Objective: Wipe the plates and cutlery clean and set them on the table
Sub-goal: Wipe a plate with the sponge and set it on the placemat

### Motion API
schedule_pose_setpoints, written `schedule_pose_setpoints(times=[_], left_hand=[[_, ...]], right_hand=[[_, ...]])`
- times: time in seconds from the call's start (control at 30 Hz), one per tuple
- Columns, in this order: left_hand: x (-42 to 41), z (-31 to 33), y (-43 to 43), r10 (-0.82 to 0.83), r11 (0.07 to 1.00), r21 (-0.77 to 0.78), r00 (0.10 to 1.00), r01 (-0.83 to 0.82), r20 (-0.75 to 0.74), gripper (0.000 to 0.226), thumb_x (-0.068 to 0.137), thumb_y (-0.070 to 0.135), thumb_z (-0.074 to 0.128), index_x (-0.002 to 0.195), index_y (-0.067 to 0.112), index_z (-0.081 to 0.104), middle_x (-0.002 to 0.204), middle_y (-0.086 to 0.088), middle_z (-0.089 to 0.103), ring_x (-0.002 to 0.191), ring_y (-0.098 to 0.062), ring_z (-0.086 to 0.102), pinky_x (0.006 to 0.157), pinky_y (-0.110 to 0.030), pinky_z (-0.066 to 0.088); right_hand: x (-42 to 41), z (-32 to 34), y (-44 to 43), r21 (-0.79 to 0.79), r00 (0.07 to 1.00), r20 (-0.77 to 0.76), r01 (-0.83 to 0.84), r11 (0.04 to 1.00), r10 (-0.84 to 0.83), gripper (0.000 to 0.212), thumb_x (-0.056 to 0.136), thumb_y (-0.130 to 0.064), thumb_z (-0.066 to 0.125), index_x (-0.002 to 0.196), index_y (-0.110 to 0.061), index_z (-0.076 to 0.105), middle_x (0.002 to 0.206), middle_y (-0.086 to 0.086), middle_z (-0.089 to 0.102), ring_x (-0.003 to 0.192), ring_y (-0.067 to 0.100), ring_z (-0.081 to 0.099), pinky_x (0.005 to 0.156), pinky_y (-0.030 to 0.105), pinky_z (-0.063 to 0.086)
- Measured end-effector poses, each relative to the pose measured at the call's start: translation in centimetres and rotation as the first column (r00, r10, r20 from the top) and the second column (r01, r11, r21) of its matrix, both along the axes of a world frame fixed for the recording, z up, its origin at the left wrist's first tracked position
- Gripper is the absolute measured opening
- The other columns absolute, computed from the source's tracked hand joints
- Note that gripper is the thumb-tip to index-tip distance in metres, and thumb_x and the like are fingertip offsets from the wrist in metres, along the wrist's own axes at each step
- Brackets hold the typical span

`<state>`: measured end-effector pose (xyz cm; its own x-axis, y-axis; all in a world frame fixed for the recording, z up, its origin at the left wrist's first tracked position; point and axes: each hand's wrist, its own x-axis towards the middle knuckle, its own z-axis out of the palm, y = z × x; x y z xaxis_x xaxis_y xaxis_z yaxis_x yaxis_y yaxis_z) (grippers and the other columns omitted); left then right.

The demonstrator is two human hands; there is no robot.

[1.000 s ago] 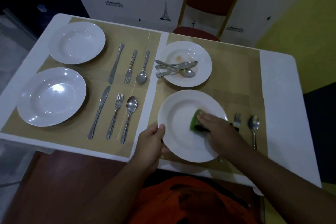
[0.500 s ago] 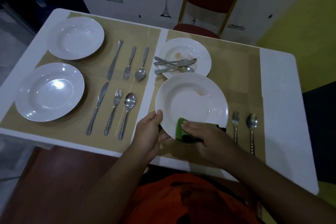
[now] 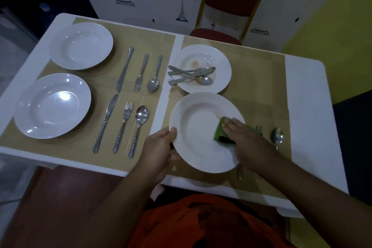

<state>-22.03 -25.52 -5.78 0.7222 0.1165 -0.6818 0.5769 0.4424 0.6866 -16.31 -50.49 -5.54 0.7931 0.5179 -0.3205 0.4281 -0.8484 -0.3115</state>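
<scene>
1. Head view: the left hand pinches the near-left rim of the plate, thumb on top and fingers curled under it.
2. That plate is lifted and tilted, its face turned up and toward the person; a faint reddish smear sits just beyond the fingertips of the right hand.
3. The right hand lies flat, fingers together and pointing left, pressing a green sponge onto the right side of the plate.
4. The sponge's long axis runs away from the person, across the fingers; a dark underside shows at its near end.
5. Just beyond both hands sits a dirty plate with a brown stain, carrying a pile of cutlery whose handles point left over the rim.
6. Right of the right hand, a spoon lies on the mat, bowl away from the person; a fork shows partly behind the wrist.
7. Left of the left hand, two clean plates rest on the table.
8. Between them and the left hand lie two rows of knife, fork and spoon, long axes running away from the person, handles near.
</scene>
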Motion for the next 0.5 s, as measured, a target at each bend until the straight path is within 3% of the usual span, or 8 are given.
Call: schedule_pose_setpoints(times=[0.07,0.2,0.3,0.4,0.5], left_hand=[[-0.2,-0.1,-0.7,-0.044,0.999,-0.004,0.999,0.045,0.013,0.024,0.102,0.019,0.055,0.118,0.008,0.070,0.103,-0.014,0.077,0.094,-0.031,0.074,0.074,-0.050,0.062],[0.1,0.3,-1.9,-0.110,0.994,0.022,0.992,0.109,0.059,0.024,0.102,0.018,0.054,0.116,0.011,0.072,0.102,-0.014,0.077,0.094,-0.029,0.074,0.072,-0.047,0.062],[0.5,0.5,-1.9,-0.121,0.992,0.034,0.990,0.119,0.068,0.024,0.102,0.018,0.053,0.112,0.012,0.074,0.100,-0.013,0.077,0.090,-0.027,0.075,0.067,-0.038,0.060],[0.1,0.3,-1.5,-0.092,0.996,0.015,0.995,0.092,0.047,0.024,0.102,0.017,0.053,0.112,0.011,0.073,0.101,-0.016,0.077,0.090,-0.029,0.075,0.067,-0.038,0.060],[-0.6,-0.1,-2.0,-0.087,0.996,0.012,0.996,0.087,0.020,0.023,0.102,0.017,0.053,0.111,0.012,0.073,0.102,-0.014,0.077,0.092,-0.030,0.075,0.069,-0.042,0.061]], right_hand=[[0.6,-0.5,0.7,0.023,0.996,0.021,0.083,0.996,-0.083,0.067,0.087,-0.001,0.046,0.148,-0.010,0.020,0.158,0.004,0.014,0.146,0.020,0.005,0.120,0.036,0.008],[0.5,-0.5,4.6,0.317,0.948,-0.045,0.311,0.896,-0.314,0.065,0.089,0.001,0.048,0.148,-0.012,0.022,0.157,0.001,0.015,0.145,0.012,0.007,0.119,0.031,0.007],[-1.4,-0.4,6.7,0.398,0.986,-0.075,0.164,0.902,-0.146,0.068,0.083,0.002,0.047,0.146,-0.013,0.027,0.156,-0.002,0.018,0.144,0.008,0.011,0.119,0.029,0.009],[-1.7,-0.6,5.8,0.342,0.999,-0.018,-0.028,0.939,0.036,0.070,0.082,0.003,0.044,0.147,-0.016,0.025,0.156,-0.003,0.018,0.145,0.010,0.010,0.119,0.028,0.008],[0.3,-1.0,4.4,0.277,0.989,0.032,0.129,0.952,-0.143,0.067,0.085,0.006,0.040,0.148,-0.013,0.022,0.157,0.000,0.014,0.145,0.012,0.008,0.117,0.023,0.000]])
